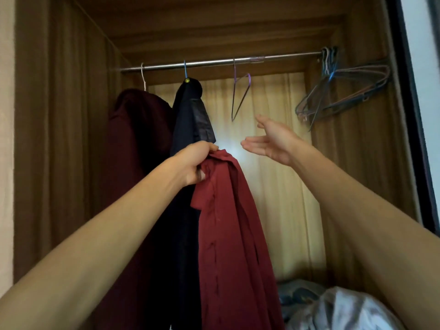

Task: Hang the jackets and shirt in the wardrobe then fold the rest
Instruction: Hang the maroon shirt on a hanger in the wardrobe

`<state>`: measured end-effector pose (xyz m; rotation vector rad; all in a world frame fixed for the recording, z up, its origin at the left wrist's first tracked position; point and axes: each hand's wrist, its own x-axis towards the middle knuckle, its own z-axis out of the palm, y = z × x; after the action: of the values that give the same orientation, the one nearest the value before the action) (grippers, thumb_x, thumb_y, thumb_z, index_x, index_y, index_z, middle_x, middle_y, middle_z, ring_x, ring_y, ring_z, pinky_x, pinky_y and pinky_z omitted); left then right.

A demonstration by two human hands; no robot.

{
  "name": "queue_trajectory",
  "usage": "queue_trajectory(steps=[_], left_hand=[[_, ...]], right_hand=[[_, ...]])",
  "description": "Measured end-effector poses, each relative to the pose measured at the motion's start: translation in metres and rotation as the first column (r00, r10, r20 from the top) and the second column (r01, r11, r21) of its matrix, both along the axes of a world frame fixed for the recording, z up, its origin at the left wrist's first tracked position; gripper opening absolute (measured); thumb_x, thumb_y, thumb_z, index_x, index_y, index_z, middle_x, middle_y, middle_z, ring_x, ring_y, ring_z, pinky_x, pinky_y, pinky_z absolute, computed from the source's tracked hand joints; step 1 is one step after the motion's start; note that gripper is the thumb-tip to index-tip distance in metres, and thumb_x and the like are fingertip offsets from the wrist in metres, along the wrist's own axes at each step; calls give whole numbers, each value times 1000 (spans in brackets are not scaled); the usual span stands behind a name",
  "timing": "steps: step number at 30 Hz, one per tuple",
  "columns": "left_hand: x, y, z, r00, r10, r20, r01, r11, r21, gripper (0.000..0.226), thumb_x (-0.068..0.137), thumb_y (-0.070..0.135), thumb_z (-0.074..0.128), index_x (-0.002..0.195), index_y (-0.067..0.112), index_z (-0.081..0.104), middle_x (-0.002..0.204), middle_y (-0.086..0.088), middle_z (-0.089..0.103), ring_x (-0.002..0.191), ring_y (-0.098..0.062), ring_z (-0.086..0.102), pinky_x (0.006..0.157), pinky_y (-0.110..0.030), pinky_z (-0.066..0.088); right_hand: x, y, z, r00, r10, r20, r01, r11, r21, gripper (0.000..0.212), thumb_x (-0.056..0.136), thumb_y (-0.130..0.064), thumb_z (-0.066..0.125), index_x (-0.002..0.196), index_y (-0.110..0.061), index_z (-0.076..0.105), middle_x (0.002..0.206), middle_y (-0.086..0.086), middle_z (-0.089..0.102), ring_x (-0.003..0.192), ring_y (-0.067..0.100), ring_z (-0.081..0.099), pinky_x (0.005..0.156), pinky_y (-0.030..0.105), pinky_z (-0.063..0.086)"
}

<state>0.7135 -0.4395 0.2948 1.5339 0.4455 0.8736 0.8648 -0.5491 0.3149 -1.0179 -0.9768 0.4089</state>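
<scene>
My left hand grips the top of a dark red shirt, which hangs down in front of the wardrobe. My right hand is open, palm up, just below and to the right of an empty purple wire hanger on the metal rail. A maroon jacket hangs at the left on a white hanger. A black jacket hangs beside it on a blue hanger, right behind my left hand.
Several spare wire hangers are bunched at the rail's right end against the wooden wall. A pale curtain lines the back. Crumpled grey and white fabric lies at the bottom right. A dark door edge stands at the right.
</scene>
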Motion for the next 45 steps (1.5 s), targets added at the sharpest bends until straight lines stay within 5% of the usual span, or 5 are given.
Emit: queue_trajectory(steps=[8,15,21,26,45], left_hand=[[2,35,21,998,1,62,-4,999,46,15,101,13,51,92,10,62,73,-5,65,46,-13,64,46,-26,57],[2,48,27,997,-35,65,31,997,67,12,101,14,52,95,10,62,78,-5,65,58,-15,65,49,-28,60],[-1,53,24,997,-54,59,49,995,82,14,102,14,53,97,9,65,75,-5,68,56,-14,66,52,-27,60],[-1,54,19,996,-61,60,55,994,92,13,101,14,53,95,9,64,74,-4,65,60,-15,63,52,-25,58],[91,-19,-105,991,-43,123,68,976,-209,69,91,74,40,111,14,68,107,-14,73,99,-32,71,93,-48,57]], right_hand=[[3,26,90,987,-112,117,103,991,81,62,97,-57,49,151,-32,32,147,23,43,87,29,74,76,35,63],[4,58,114,971,-205,122,199,978,58,42,101,-53,43,109,-14,58,125,20,59,80,23,74,72,31,63],[20,78,124,954,-288,89,269,946,179,45,106,-37,39,140,-8,45,123,11,59,91,23,72,68,26,62],[33,84,121,966,-243,84,199,915,352,31,106,-27,45,116,0,57,102,8,53,112,23,64,70,19,59],[4,-91,-176,988,54,-146,-21,976,216,60,102,-32,35,45,-16,41,95,42,66,83,37,75,69,32,63]])
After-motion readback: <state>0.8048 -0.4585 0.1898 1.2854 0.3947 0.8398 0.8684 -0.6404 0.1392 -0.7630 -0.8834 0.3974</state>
